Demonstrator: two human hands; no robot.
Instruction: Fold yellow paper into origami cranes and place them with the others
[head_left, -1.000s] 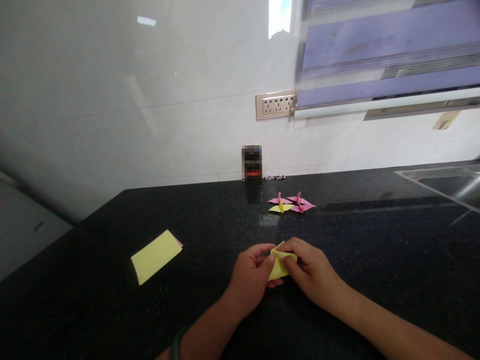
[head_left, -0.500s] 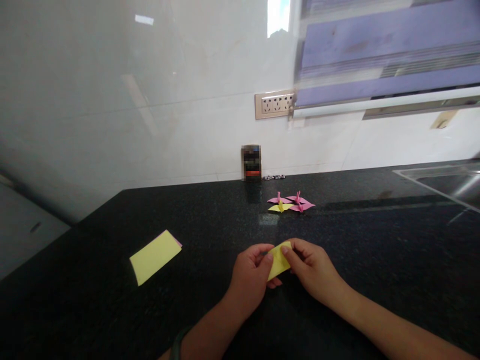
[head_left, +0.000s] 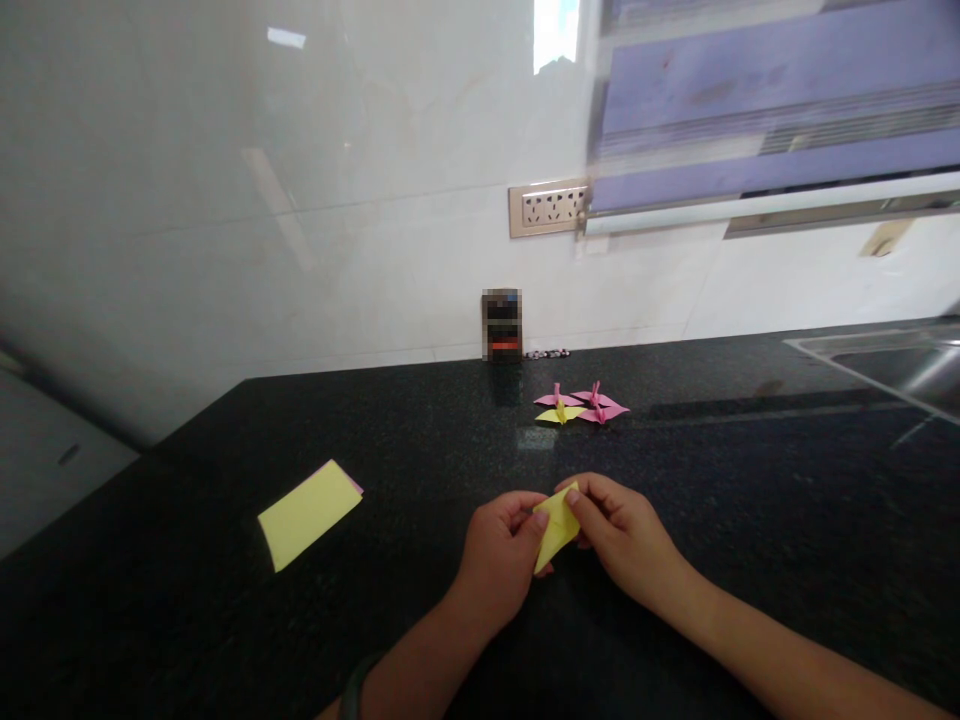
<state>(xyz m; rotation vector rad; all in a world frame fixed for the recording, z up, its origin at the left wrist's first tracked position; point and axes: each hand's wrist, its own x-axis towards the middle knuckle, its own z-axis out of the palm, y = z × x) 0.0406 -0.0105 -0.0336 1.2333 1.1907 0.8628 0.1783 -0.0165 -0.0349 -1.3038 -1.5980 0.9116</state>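
Observation:
Between my two hands is a small folded piece of yellow paper (head_left: 556,532), held above the dark counter. My left hand (head_left: 501,548) pinches its left side, thumb on top and fingers underneath. On the upper right corner my right hand (head_left: 616,525) has its thumb pressed, with the other fingers curled behind. Beyond my hands a yellow paper crane (head_left: 562,413) sits close to several pink paper cranes (head_left: 601,413). A stack of paper sheets (head_left: 310,516), yellow on top with a pink edge showing, lies to the left.
The black speckled counter (head_left: 420,430) meets a white tiled wall (head_left: 360,270). A blurred-out dark upright object (head_left: 502,326) leans there, beside a small beaded strip (head_left: 548,353). A sink edge (head_left: 870,378) is at the right, and a socket panel (head_left: 546,208) is on the wall.
The yellow paper has tilted slightly in my hands, its lower corner now pointing further down. Both hands keep their grip in nearly the same place; the cranes and stack are unmoved.

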